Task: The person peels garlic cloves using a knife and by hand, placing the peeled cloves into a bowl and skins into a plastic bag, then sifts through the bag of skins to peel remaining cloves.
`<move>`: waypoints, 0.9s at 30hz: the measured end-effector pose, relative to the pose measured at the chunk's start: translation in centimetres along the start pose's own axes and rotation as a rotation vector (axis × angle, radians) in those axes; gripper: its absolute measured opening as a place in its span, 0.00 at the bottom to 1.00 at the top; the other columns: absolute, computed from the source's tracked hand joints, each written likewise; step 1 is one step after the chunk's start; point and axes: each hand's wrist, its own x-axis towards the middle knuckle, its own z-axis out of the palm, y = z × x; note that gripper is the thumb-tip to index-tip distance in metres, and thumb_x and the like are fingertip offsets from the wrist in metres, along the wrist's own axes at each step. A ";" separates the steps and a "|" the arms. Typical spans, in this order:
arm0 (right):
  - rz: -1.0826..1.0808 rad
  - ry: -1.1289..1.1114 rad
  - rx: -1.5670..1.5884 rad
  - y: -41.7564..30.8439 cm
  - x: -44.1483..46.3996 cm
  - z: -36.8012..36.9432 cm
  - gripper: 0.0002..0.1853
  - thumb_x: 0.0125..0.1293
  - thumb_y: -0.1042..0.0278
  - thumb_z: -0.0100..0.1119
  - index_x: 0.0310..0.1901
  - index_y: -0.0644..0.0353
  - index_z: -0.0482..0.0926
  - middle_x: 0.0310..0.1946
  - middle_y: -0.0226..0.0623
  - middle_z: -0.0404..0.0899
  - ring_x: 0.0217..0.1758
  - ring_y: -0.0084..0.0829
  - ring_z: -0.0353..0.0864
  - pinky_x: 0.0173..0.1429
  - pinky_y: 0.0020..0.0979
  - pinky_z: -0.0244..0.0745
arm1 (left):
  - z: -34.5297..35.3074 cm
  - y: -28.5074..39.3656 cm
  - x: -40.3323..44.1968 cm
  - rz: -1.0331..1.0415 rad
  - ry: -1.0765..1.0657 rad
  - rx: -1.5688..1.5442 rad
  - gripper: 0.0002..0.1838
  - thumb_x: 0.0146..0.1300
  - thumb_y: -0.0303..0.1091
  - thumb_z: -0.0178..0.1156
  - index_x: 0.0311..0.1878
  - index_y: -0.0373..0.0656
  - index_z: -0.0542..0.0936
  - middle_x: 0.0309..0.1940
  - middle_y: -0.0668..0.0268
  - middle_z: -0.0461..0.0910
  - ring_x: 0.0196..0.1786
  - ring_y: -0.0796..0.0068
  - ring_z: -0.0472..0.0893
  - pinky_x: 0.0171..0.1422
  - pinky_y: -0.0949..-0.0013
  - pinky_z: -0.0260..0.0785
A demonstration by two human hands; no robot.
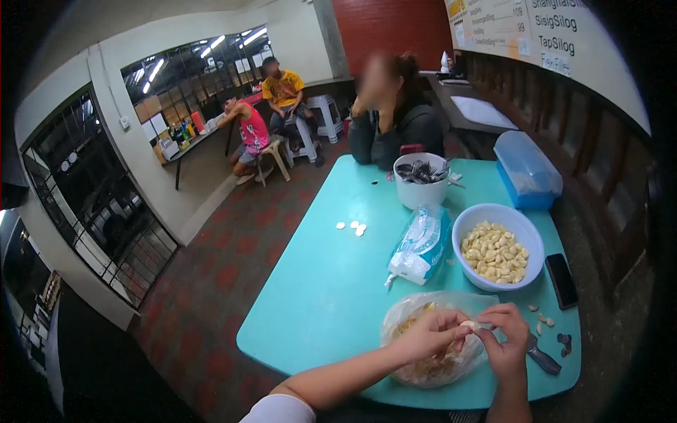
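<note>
My left hand (436, 334) pinches a pale garlic clove (467, 325) between thumb and fingers. My right hand (505, 337) meets it from the other side, thumb and fingertip closed at the clove's edge. Under both hands lies a clear plastic bag (405, 308) with brownish-yellow contents, probably garlic skins and cloves, partly hidden by my left arm. Just beyond, a light blue-white bowl (534, 241) holds a heap of peeled garlic cloves (493, 255). A knife (544, 358) rests on the table right of my right hand, partly covered by it.
The turquoise table (303, 296) also bears a tissue pack (421, 247), a white tub (416, 194) of dark utensils, a blue lidded box (527, 173), a phone (561, 280), garlic scraps (547, 321) and small pale discs (360, 230). A person (398, 120) sits opposite; two others sit farther back.
</note>
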 end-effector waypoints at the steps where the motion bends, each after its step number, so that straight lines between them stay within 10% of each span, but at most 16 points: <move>1: 0.071 0.026 -0.021 -0.4 -0.2 -0.4 0.13 0.48 0.80 0.67 0.38 0.59 0.82 0.34 0.38 0.79 0.37 0.37 0.78 0.41 0.33 0.72 | -0.1 0.2 0.2 -0.027 -0.004 0.010 0.13 0.72 0.41 0.53 0.51 0.44 0.75 0.30 0.72 0.78 0.20 0.89 0.71 0.22 0.82 0.62; 13: 0.818 -0.086 -0.905 3.8 -8.7 -9.7 0.25 0.51 0.78 0.65 0.54 0.61 0.75 0.51 0.45 0.73 0.59 0.44 0.70 0.65 0.41 0.63 | 0.7 0.1 0.5 0.521 0.262 0.716 0.12 0.63 0.28 0.60 0.49 0.39 0.80 0.35 0.57 0.81 0.35 0.68 0.80 0.40 0.66 0.71; 27: 0.972 -0.170 -0.702 2.2 -8.9 -11.6 0.37 0.42 0.83 0.55 0.60 0.56 0.66 0.31 0.42 0.71 0.36 0.37 0.74 0.44 0.36 0.71 | 0.8 -0.3 -0.3 0.779 0.268 0.898 0.13 0.60 0.25 0.60 0.49 0.41 0.80 0.40 0.58 0.77 0.39 0.60 0.78 0.43 0.65 0.71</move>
